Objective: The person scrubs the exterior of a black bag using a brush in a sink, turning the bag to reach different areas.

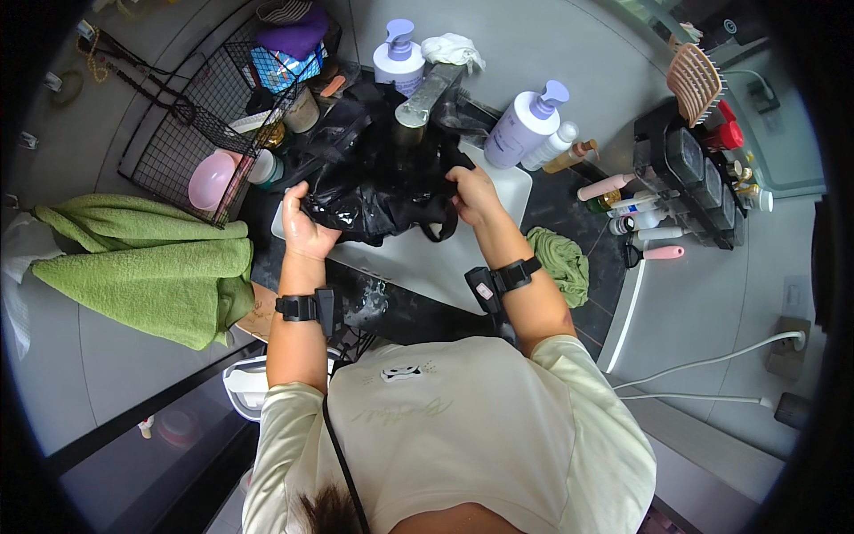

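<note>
A wet, shiny black bag (373, 180) is spread beneath the metal faucet (427, 100), over the white sink (413, 274). My left hand (307, 223) grips its left side, thumb up and fingers hidden behind the black material. On the opposite side my right hand (475, 193) pinches the bag's edge near a looped strap. The faucet's spout end hangs right above the bag. Much of the basin is hidden under the bag. Whether water is running I cannot tell.
Pump bottles (524, 127) stand behind the sink. A wire basket (187, 147) and a green towel (153, 267) are at the left. To the right lie a crumpled green cloth (560, 263) and a black organizer (694, 173) with a hairbrush (695, 83).
</note>
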